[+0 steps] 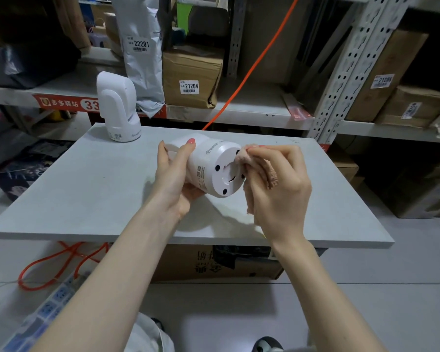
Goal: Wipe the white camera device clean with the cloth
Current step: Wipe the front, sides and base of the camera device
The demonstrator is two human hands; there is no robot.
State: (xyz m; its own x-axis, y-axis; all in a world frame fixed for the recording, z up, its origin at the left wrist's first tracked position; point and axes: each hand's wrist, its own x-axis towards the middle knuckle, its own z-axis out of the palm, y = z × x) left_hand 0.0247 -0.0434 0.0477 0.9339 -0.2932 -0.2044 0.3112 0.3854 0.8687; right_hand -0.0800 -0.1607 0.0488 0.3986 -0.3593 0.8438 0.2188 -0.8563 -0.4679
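Observation:
My left hand [174,176] grips a white camera device [214,163] above the grey table [87,189], tipped on its side with its round base turned toward me. The base shows several black dots and a slot. My right hand [277,189] is closed on a pinkish-beige cloth [263,171], which presses against the right edge of the base. Part of the cloth hangs below my right palm. The camera's front is hidden behind my left fingers.
A second white camera device [118,110] stands upright at the table's back left corner. Metal shelving [341,92] with cardboard boxes [191,77] and a grey parcel bag [142,47] lines the back. An orange cable [249,69] runs down behind the table; a box sits beneath it.

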